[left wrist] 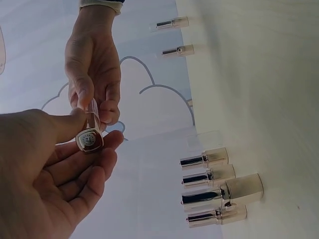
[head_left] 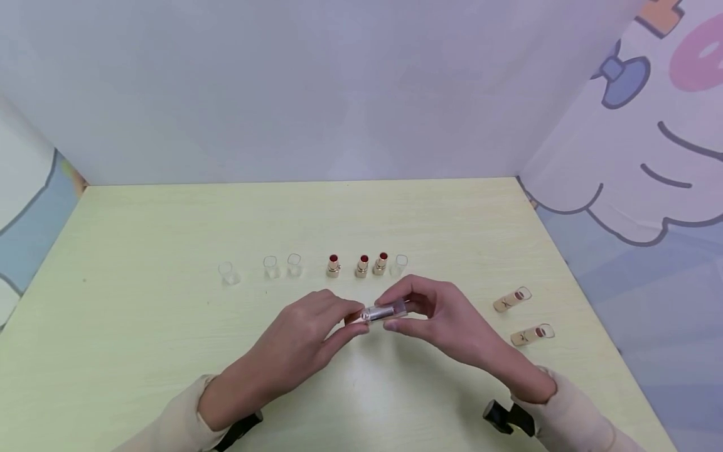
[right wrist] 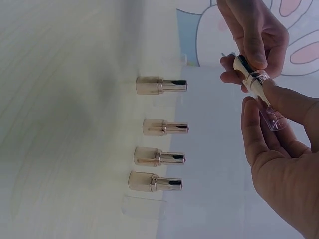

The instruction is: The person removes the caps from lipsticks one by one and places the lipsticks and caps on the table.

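Between its thumb and fingers my left hand (head_left: 307, 329) holds the base of a lipstick (left wrist: 90, 140), pale gold with a shiny silver-gold tube. My right hand (head_left: 446, 317) pinches the clear cap (right wrist: 273, 119), which sits around the lipstick's upper end. Whether the cap is fully seated I cannot tell. Both hands are above the table, the lipstick lying nearly level between them. Just beyond them stand uncapped red lipsticks (head_left: 362, 267), several in the right wrist view. A loose clear cap (head_left: 400, 264) stands beside that row, close past my right hand.
Left of the row, more clear caps stand: a pair (head_left: 271, 267) and a single cap (head_left: 228, 274) farther left. Two capped lipsticks (head_left: 512, 299) stand near the right edge of the pale wooden table (head_left: 152, 251). A plain light wall (head_left: 294, 94) rises behind.
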`<state>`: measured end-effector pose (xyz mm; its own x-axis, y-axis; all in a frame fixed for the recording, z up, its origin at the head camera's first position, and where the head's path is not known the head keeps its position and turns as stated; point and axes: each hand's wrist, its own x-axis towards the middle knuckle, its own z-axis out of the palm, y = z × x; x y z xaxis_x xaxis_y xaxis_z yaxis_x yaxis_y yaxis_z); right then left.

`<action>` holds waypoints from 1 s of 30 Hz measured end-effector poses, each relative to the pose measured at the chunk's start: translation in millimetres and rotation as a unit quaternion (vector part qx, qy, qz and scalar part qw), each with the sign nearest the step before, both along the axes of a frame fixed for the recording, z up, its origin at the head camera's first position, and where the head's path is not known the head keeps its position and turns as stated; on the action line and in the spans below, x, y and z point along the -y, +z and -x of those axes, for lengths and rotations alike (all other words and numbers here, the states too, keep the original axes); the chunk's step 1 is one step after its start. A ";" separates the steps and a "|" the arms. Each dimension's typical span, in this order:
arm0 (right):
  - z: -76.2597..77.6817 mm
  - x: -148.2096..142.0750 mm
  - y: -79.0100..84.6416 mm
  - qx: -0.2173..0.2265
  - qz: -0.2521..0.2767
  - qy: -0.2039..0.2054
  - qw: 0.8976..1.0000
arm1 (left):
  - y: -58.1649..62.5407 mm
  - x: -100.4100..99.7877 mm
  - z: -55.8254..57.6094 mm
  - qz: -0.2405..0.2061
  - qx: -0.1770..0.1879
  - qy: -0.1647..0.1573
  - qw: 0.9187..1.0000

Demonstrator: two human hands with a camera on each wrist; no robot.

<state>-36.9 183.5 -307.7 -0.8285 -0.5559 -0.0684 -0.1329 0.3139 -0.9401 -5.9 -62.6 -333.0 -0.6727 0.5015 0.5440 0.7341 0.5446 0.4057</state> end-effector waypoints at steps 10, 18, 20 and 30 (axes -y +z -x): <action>-1.7 2.0 -3.1 0.004 0.010 -0.008 1.000 | 1.6 2.3 -0.9 0.017 -0.004 0.008 1.000; 4.6 -14.4 -4.5 -0.017 0.017 -0.073 0.997 | -0.3 19.1 -0.6 0.016 0.002 0.057 0.998; 5.4 -18.8 -4.3 -0.009 0.010 -0.079 0.997 | 0.2 24.5 -1.3 0.015 0.012 0.067 0.998; 12.0 -19.1 -13.8 -0.009 0.004 -0.079 0.997 | -3.3 34.5 -3.7 -0.018 0.030 0.085 0.996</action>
<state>-48.9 202.6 -321.4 -0.9069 -0.4185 -0.0484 -0.0999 0.3253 -0.9403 -2.2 -97.2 -336.3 -0.7779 0.3593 0.5156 0.6067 0.6431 0.4672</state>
